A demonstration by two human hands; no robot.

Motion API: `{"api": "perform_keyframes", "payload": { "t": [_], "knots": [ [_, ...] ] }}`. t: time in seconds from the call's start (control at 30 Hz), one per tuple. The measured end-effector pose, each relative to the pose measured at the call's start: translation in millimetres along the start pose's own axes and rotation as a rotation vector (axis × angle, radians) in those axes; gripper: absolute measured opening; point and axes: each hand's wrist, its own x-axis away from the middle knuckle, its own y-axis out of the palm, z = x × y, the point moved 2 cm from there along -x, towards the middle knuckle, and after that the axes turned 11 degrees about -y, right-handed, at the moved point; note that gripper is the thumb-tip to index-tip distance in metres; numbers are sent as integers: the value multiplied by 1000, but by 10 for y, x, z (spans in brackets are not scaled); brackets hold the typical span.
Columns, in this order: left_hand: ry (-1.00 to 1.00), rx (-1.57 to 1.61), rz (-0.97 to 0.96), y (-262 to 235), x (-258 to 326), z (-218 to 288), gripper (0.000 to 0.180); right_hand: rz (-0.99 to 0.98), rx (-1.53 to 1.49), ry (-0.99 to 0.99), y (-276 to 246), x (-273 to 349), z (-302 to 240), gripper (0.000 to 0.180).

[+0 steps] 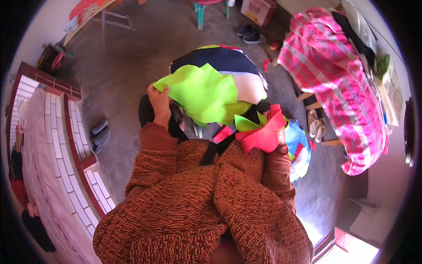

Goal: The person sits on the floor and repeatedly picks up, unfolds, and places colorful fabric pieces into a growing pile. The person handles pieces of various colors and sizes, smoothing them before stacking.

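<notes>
My left hand (161, 104) pinches the left edge of a lime-green cloth piece (200, 92). That piece lies spread over a pile with a dark navy cloth (215, 58) and a pale pinkish cloth (249, 87). On the right, my right hand (281, 140) is closed on a bunched red cloth piece (259, 135), which hides most of its fingers. Lime-green scraps (245, 123) show beside the red cloth. Black strips (211, 154) lie across my lap, near a small red scrap (223, 133).
A bag of coloured scraps (300, 147) stands beside my right forearm. Further right, a pink checked cloth (334, 79) covers furniture, with pale shoes (316, 126) beneath. Dark shoes (250, 34) stand ahead, before a box (258, 10). Grey slippers (100, 134) lie left, by a tiled ledge (59, 127).
</notes>
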Motion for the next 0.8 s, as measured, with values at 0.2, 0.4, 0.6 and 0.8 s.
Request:
{"api": "perform_keyframes", "payload": {
  "t": [0.2, 0.4, 0.6, 0.8],
  "knots": [
    [778, -683, 296, 179, 385, 445, 50, 131, -252, 131, 107, 4, -44, 37],
    [699, -452, -370, 774, 1115, 516, 40, 151, -267, 157, 126, 11, -53, 41],
    [282, -532, -961, 1074, 1802, 101, 29, 124, -314, 251, 208, 45, -91, 33],
    [351, -581, -1054, 1214, 1904, -21, 31, 26, -310, 159, 158, 1, 3, 39]
  ]
}}
